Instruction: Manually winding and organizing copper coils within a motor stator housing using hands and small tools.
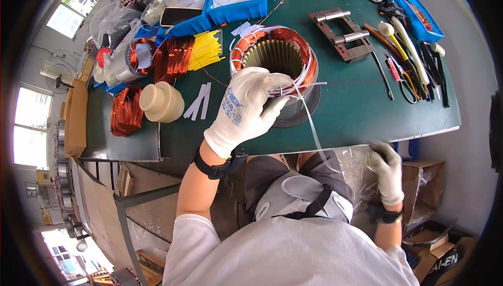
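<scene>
My gloved left hand point(251, 109) bends thumb and forefinger at the stator's point(276, 50) near rim; pinch unconfirmed. My right hand point(386, 173) (blurred) is near the green bench's point(356, 113) front edge, grip undeterminable. The stator stands on the bench, white tape point(313, 129) trailing; copper coil point(127, 112) lies left.

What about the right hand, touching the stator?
No: the right hand is by the near edge of the table, apart from the stator.

Green table point(361, 110) with stator point(273, 58), copper coils point(126, 112), tools point(393, 69)
</scene>
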{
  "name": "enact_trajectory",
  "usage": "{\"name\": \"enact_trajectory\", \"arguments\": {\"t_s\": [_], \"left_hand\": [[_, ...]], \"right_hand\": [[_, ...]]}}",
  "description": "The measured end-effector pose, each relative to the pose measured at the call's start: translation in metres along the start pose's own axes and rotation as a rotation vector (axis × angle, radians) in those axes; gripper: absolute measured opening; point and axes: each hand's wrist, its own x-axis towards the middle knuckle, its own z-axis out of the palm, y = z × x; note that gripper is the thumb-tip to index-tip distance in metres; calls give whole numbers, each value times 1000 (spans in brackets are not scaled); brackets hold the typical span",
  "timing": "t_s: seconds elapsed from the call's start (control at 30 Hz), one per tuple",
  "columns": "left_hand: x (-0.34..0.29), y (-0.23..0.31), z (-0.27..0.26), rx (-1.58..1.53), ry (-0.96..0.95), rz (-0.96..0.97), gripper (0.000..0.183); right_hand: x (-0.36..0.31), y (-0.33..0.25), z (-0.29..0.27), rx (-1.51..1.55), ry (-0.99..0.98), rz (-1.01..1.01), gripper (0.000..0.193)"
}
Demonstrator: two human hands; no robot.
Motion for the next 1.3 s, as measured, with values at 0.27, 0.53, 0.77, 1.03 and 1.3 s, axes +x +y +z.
{"name": "enact_trajectory", "arguments": {"t_s": [0.27, 0.53, 0.77, 1.03, 1.3], "left_hand": [[-2, -1, -1, 9, -23, 62, 33], [0, -5, -2, 57, -42, 156, 33], [2, -6, -4, 54, -104, 186, 36], [5, -9, -6, 146, -171, 249, 42], [3, -10, -4, 205, -150, 277, 41]], "right_hand": [[99, -171, 139, -26, 16, -614, 21], [127, -181, 125, -112, -278, -490, 25], [113, -177, 125, -75, -326, -305, 16], [108, -134, 130, 148, -249, -320, 18], [32, -124, 148, 291, -510, 27, 22]]}}
